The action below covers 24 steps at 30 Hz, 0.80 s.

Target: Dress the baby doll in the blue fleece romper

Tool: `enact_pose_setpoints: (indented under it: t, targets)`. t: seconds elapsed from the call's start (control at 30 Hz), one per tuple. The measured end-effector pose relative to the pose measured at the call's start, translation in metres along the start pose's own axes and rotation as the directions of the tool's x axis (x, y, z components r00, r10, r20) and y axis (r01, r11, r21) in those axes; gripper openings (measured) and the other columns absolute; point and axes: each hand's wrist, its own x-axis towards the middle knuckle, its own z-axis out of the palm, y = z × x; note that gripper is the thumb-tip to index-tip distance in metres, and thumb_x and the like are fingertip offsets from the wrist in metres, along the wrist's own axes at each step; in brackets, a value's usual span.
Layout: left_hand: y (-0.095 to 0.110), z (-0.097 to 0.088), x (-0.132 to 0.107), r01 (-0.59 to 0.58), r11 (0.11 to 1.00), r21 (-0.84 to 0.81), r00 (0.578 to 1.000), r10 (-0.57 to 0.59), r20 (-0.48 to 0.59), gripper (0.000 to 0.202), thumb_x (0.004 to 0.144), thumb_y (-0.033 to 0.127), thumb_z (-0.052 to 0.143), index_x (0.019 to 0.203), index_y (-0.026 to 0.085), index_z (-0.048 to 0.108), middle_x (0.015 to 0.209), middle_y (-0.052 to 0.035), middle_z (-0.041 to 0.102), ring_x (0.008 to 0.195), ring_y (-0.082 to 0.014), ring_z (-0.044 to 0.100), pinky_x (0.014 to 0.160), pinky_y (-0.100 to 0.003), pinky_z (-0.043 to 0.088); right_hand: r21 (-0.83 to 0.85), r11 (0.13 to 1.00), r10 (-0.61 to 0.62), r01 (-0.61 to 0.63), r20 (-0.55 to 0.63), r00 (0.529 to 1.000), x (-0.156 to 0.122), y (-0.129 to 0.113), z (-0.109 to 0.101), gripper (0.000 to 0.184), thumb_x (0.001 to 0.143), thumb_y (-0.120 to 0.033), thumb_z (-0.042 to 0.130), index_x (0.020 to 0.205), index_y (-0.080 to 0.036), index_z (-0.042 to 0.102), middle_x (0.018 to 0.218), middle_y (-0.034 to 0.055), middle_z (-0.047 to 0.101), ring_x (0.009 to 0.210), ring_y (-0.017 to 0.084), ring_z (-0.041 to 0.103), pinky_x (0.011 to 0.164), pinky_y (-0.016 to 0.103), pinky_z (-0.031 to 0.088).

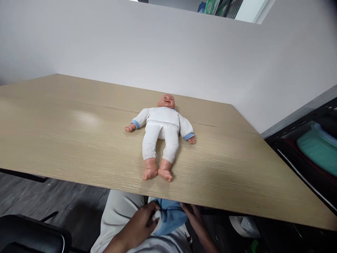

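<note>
Down at my lap, just under the table's front edge, is a bunched piece of blue cloth (170,217) with a whitish part on its left side. My left hand (142,223) is closed on that whitish side, fingers curled. On the other side, my right hand (193,215) grips the blue edge, its fingertips partly hidden by the cloth and the table. What kind of item the cloth is, I cannot tell. A baby doll (162,130) lies on its back on the table, feet towards me, in a white top with blue cuffs and white trousers.
The wooden table (79,147) reaches back to a white wall (158,52). A dark shelf rack with folded green cloth (318,149) stands at the right. A black chair (34,233) is at the lower left, and a white round object (243,225) sits beneath the table.
</note>
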Motion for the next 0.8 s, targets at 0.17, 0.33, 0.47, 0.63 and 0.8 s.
enact_pose_setpoints:
  t: [0.17, 0.33, 0.47, 0.63, 0.8]
  targets:
    - [0.012, 0.008, -0.015, -0.32, 0.934, 0.162, 0.921, 0.265, 0.287, 0.025, 0.078, 0.02, 0.078, 0.099, 0.026, 0.066, 0.1, -0.0003, 0.075, 0.096, -0.0239, 0.07, 0.097, -0.035, 0.051, 0.003, 0.999, 0.047, -0.047, 0.03, 0.998, -0.009, -0.007, -0.018, 0.062, 0.081, -0.081, 0.074, 0.093, -0.021, 0.086, 0.096, 0.0139, 0.087, 0.102, 0.043, 0.084, 0.09, 0.053, 0.069]
    - [0.057, -0.025, -0.036, -0.571, 0.791, 0.22, 0.812, 0.503, 0.296, 0.015, 0.11, 0.036, 0.055, 0.111, 0.027, 0.067, 0.1, -0.0039, 0.076, 0.093, -0.0234, 0.067, 0.095, -0.036, 0.048, -0.087, 0.971, -0.195, 0.224, 0.262, 0.945, -0.04, -0.079, -0.036, 0.019, 0.094, -0.042, 0.074, 0.094, -0.024, 0.08, 0.085, 0.0049, 0.083, 0.08, 0.027, 0.082, 0.078, 0.032, 0.068]
    - [0.114, -0.072, -0.045, -0.627, 0.774, 0.088, 0.778, 0.628, 0.02, 0.03, 0.108, 0.04, 0.057, 0.138, 0.038, 0.062, 0.124, -0.0073, 0.075, 0.111, -0.0295, 0.068, 0.1, -0.041, 0.052, 0.036, 0.816, -0.538, 0.577, 0.413, 0.735, -0.031, -0.148, -0.042, 0.004, 0.089, -0.026, 0.071, 0.093, -0.027, 0.071, 0.081, 0.0001, 0.078, 0.068, 0.02, 0.075, 0.067, 0.026, 0.061]
    - [0.167, -0.115, -0.022, -0.524, 0.851, -0.032, 0.839, 0.509, -0.195, 0.071, 0.085, 0.053, 0.086, 0.146, 0.035, 0.055, 0.139, -0.01, 0.067, 0.126, -0.0344, 0.065, 0.107, -0.046, 0.055, 0.21, 0.476, -0.873, 0.854, 0.234, 0.429, 0.009, -0.237, -0.041, 0.021, 0.087, -0.008, 0.061, 0.096, -0.027, 0.062, 0.078, -0.0022, 0.078, 0.068, 0.017, 0.073, 0.084, 0.03, 0.061]
    - [0.194, -0.16, 0.014, -0.727, 0.674, -0.132, 0.686, 0.707, -0.172, 0.017, 0.092, 0.022, 0.074, 0.107, 0.023, 0.068, 0.1, -0.0055, 0.07, 0.095, -0.0212, 0.066, 0.091, -0.035, 0.055, 0.152, 0.464, -0.846, 0.873, 0.368, 0.385, 0.055, -0.297, -0.056, 0.029, 0.076, -0.004, 0.066, 0.095, -0.026, 0.061, 0.081, -0.0022, 0.076, 0.074, 0.017, 0.072, 0.083, 0.03, 0.059]
